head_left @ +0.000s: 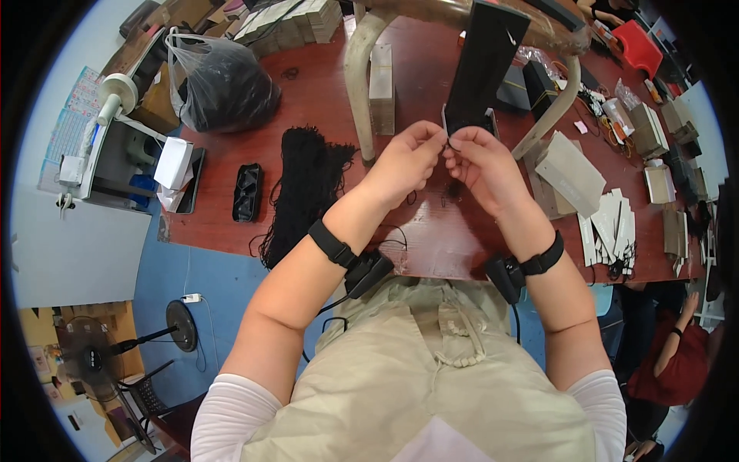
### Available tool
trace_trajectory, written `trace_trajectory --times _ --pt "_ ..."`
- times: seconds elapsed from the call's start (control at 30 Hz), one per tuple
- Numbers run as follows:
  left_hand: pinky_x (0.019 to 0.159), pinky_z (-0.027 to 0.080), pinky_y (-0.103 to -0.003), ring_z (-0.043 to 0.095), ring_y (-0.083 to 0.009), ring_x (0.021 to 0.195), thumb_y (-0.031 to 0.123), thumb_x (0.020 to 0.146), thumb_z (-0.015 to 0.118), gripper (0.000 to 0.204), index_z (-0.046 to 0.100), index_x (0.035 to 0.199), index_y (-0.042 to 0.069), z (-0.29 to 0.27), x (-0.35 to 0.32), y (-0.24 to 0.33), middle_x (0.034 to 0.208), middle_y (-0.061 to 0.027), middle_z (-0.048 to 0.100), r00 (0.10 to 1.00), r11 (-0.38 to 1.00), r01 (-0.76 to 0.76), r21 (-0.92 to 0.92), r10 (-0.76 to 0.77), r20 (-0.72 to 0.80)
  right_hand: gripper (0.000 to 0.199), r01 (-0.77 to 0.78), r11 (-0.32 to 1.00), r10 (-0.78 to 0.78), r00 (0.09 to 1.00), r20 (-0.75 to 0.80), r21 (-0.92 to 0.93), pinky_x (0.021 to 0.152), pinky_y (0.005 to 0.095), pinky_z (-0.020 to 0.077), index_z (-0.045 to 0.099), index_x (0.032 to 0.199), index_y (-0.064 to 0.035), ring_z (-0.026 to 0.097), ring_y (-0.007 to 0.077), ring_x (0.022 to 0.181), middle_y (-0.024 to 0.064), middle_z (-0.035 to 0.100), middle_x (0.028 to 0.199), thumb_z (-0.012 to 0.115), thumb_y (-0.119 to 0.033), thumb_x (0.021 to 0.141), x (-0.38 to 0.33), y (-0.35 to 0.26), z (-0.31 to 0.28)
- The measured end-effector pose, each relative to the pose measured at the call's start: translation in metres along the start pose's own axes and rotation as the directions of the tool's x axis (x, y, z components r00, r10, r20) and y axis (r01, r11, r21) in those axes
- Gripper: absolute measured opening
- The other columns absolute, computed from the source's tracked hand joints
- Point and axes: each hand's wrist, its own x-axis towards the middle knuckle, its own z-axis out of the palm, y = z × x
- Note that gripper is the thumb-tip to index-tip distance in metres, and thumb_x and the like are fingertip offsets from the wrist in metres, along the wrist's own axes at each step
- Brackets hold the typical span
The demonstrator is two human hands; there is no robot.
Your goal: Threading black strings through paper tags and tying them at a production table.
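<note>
My left hand [406,163] and my right hand [486,169] meet at the fingertips above the red-brown table [431,246]. Both are closed in a pinch, with a small dark bit between them too tiny to name. Just beyond the fingers, a tall black panel [486,65] rises, its base partly hidden by my hands. Left of my left forearm lies a thick bundle of black cords [306,181]. Behind my left hand stands a narrow stack of grey-beige cards [382,96]. Larger grey-beige cards [571,173] lie right of my right hand.
A curved pale frame [359,85] arches over the far table. At left are a black compartment tray [247,192] and a plastic bag of black material [223,85]. White tags with black cords [612,229] lie at right. A person in dark red [676,362] sits beyond the table's right side.
</note>
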Motion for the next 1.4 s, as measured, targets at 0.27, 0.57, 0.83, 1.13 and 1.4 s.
trace_trajectory --times 0.27,0.57,0.83,1.13,1.4 --pt "0.041 0.02 -0.018 0.027 -0.0005 0.049 0.025 0.095 0.053 0.016 0.054 0.1 0.01 -0.01 -0.003 0.014 0.061 0.0097 0.035 0.997 0.966 0.021 0.258 -0.041 0.069 0.014 0.079 0.997 -0.079 0.997 -0.009 -0.022 0.068 0.0263 0.0499 0.058 0.102 -0.0029 0.062 0.0158 0.078 0.0079 0.064 0.089 0.055 -0.01 0.09 -0.01 0.006 0.001" --pt "0.042 0.018 -0.018 0.026 0.0001 0.049 0.025 0.097 0.05 0.015 0.054 0.101 0.011 -0.009 -0.023 0.01 0.063 0.0097 0.038 0.986 0.988 0.126 0.084 -0.134 0.099 0.026 0.171 0.961 -0.169 0.985 0.028 -0.219 0.073 0.0263 0.0509 0.051 0.114 0.003 0.063 0.0162 0.085 0.01 0.064 0.095 0.052 -0.001 0.089 -0.025 0.006 0.014" --pt "0.043 0.017 -0.018 0.026 0.0003 0.049 0.025 0.097 0.05 0.012 0.055 0.098 0.014 -0.009 -0.026 -0.006 0.065 0.01 0.041 0.984 0.993 0.11 -0.037 -0.104 0.142 0.015 0.249 0.817 -0.243 0.967 0.082 -0.52 0.072 0.0248 0.0508 0.057 0.106 0.0007 0.063 0.0132 0.087 0.0085 0.066 0.095 0.052 -0.003 0.092 -0.039 0.003 0.015" --pt "0.042 0.018 -0.018 0.026 0.0004 0.047 0.024 0.096 0.052 0.013 0.055 0.098 0.012 0.002 -0.029 -0.005 0.062 0.0102 0.038 0.991 0.997 0.082 -0.003 -0.081 0.106 0.01 -0.014 0.871 0.039 0.998 0.04 -0.491 0.064 0.0232 0.0513 0.056 0.098 0.0024 0.062 0.0125 0.074 0.0076 0.064 0.084 0.054 -0.001 0.089 -0.036 -0.026 0.015" --pt "0.044 0.027 -0.019 0.035 -0.0017 0.052 0.025 0.095 0.054 0.016 0.058 0.096 0.009 -0.022 -0.029 0.001 0.064 0.0075 0.044 0.996 0.974 -0.039 0.225 0.018 0.092 0.01 -0.214 0.804 0.244 0.97 -0.022 -0.554 0.05 0.0185 0.0343 0.06 0.087 -0.0055 0.046 0.0043 0.056 -0.0028 0.055 0.069 0.067 -0.013 0.083 -0.043 -0.012 0.006"
